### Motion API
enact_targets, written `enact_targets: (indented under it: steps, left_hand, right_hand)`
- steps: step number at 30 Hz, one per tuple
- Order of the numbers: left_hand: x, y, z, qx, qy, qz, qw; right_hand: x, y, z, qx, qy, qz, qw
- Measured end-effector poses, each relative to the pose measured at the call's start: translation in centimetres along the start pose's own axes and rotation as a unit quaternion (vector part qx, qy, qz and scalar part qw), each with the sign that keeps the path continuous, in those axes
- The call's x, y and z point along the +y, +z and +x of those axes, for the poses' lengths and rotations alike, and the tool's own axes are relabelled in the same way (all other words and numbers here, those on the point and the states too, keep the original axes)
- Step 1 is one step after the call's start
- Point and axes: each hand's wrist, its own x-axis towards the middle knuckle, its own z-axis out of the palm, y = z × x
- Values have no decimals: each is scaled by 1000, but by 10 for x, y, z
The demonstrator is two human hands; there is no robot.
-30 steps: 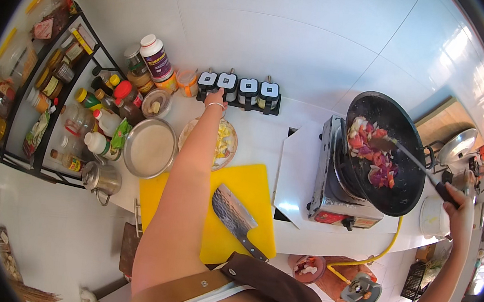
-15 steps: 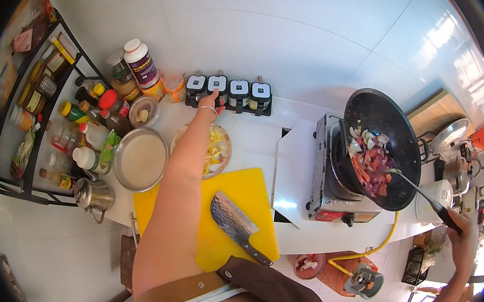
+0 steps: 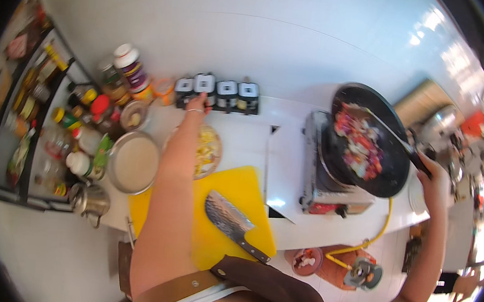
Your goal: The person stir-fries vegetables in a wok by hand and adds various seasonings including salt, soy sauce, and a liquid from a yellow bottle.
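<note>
My left hand [image 3: 198, 104] reaches across the counter, its fingers closed round the second seasoning jar [image 3: 204, 83] from the left. That jar stands a little higher than its neighbours in the black rack [image 3: 235, 109]; its lower part is hidden behind my fingers. My right hand [image 3: 434, 178] grips the black handle of a metal spatula [image 3: 392, 132]. The spatula's blade is at the far left side inside a black wok [image 3: 384, 170], among chopped red, purple and white pieces [image 3: 361, 145]. The wok sits tilted on a portable gas stove [image 3: 314, 158].
Beneath my left forearm are a plate of yellow pieces [image 3: 209, 154] and a yellow cutting board [image 3: 233, 179] bearing a cleaver [image 3: 227, 215]. A metal bowl [image 3: 134, 162], bottles and a black rack of jars [image 3: 31, 195] stand left. A yellow hose [image 3: 385, 226] reaches a gas canister [image 3: 365, 274].
My right hand has moved inward and pushed the spatula from the wok's near right toward its far left, spreading the food. The left hand's jar looks slightly raised. The whole view has shifted slightly.
</note>
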Motion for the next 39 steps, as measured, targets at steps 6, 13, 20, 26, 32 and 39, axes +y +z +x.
enact_targets:
  steps: [6, 13, 20, 26, 32, 39]
  left_hand:
    - [-1, 8, 6, 7, -57, -35, 998]
    - [-1, -22, 4, 2, -6, 9, 1000]
    - [31, 16, -49, 264, 192, 431, 841]
    - [27, -74, 21, 333, 175, 321, 869]
    - [18, -44, 28, 100, -21, -77, 992]
    - [41, -36, 5, 126, -46, -84, 987]
  right_hand:
    - [2, 13, -39, -29, 27, -122, 992]
    - [-5, -100, -69, -55, 84, -123, 987]
    - [1, -52, -66, -75, 115, -9, 990]
    - [17, -20, -32, 4, 43, 76, 996]
    - [13, 30, -68, -34, 77, -13, 996]
    - [18, 31, -111, -120, 148, -70, 979]
